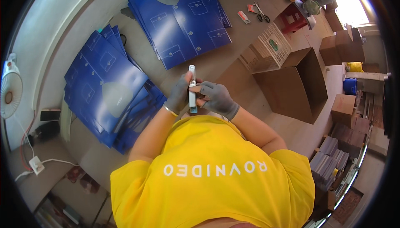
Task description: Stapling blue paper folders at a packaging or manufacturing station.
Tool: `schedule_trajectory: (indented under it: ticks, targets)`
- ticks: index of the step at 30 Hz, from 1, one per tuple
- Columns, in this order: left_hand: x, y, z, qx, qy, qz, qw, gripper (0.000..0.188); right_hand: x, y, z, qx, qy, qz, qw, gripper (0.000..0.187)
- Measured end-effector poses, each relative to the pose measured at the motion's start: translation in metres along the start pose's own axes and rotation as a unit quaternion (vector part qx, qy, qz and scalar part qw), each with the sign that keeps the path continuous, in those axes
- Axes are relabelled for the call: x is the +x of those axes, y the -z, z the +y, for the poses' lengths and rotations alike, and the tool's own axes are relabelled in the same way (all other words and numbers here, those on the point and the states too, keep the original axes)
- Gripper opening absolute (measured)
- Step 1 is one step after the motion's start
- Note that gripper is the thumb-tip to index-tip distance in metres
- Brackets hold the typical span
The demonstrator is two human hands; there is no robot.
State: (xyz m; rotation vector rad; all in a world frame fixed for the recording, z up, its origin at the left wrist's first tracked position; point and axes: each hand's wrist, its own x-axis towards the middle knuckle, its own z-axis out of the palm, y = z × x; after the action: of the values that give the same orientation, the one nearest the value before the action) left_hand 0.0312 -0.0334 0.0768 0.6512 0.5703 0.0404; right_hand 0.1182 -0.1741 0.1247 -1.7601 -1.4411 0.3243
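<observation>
Close in front of my chest, a narrow white and silver stapler [192, 96] stands lengthwise between both hands. My left hand [179, 93], in a grey fingerless glove, is closed round its left side with the thumb along the top. From the right, my right hand [216, 98], gloved the same way, has its bare fingertips pressed on the stapler's middle. The stapler's underside is hidden. Beyond my hands lies a stack of glossy blue sheets [181, 28] printed with pockets and buttons. A second, fanned-out pile of blue sheets [93, 67] lies to the left.
Black scissors [262, 16] and small red-and-white boxes [243, 17] lie at the table's far right. Right of the table stand a cream plastic crate [273, 44], an open cardboard box [287, 84] and a red stool [293, 18]. A white fan [10, 88] is at far left.
</observation>
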Motion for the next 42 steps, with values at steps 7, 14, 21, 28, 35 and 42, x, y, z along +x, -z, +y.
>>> schedule_trajectory:
  ticks: [7,14,21,28,35,42]
  targets:
    - [-0.027,-0.013,0.007,0.019,-0.116,-0.158,0.98,0.06,0.0,0.01,-0.005,-0.017,0.063,0.091,0.994,0.048]
    - [-0.049,-0.029,0.014,0.082,-0.069,-0.146,0.984,0.066,0.014,0.029,0.01,-0.028,0.065,0.204,0.976,0.029]
    - [-0.044,-0.022,0.018,0.197,-0.044,-0.154,0.967,0.069,0.033,0.037,0.037,0.426,-0.372,0.209,0.798,0.03]
    - [-0.045,-0.018,0.024,0.171,-0.098,-0.035,0.98,0.065,0.011,0.02,0.051,0.427,-0.317,0.019,0.847,0.042]
    - [-0.038,-0.012,0.007,0.32,-0.185,-0.093,0.924,0.057,0.032,0.031,0.044,0.573,-0.346,0.083,0.738,0.039]
    - [-0.028,-0.023,0.012,-0.078,0.143,-0.16,0.974,0.041,0.043,0.044,0.047,0.411,-0.344,0.054,0.843,0.031]
